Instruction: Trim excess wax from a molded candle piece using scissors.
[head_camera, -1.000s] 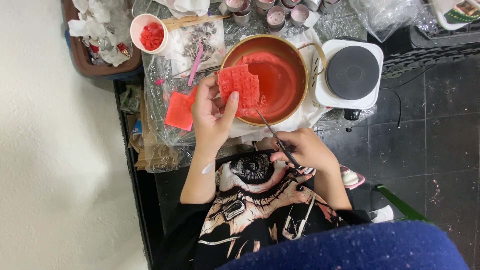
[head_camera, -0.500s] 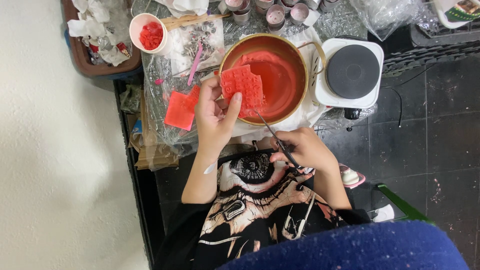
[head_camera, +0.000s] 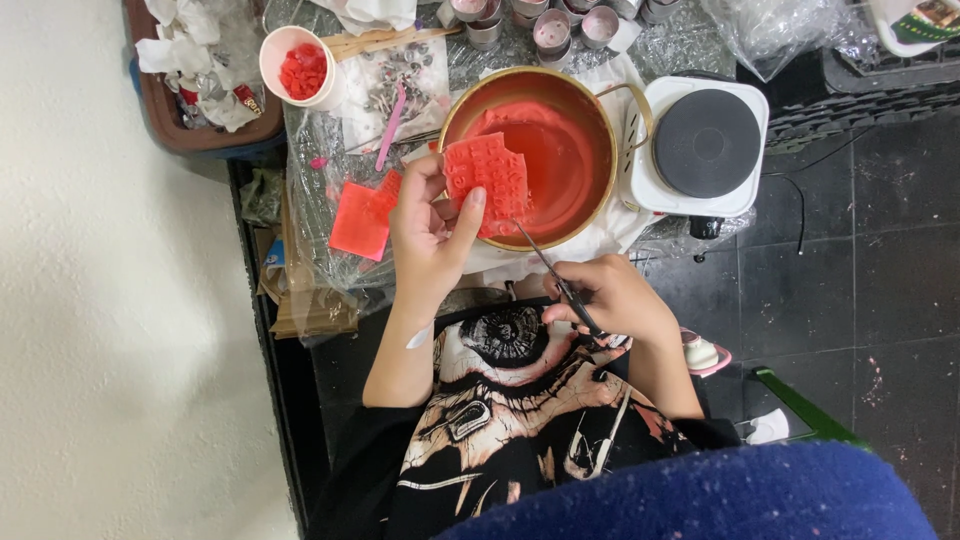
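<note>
Left hand (head_camera: 430, 235) gripping red slab (head_camera: 488, 180), since raised slightly over pot (head_camera: 600, 140) rim; right hand (head_camera: 610, 298) closed on scissors (head_camera: 555, 275), tips near slab's lower edge, cutting apparently underway.

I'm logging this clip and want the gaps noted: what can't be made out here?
- Head view: scissors, handles buried in the right hand.
- Red moulded wax slab: lower-left corner behind the left hand fingers.
- Small round metal cups: cut off by the top edge.
- Items on the white sheet: too small.
</note>
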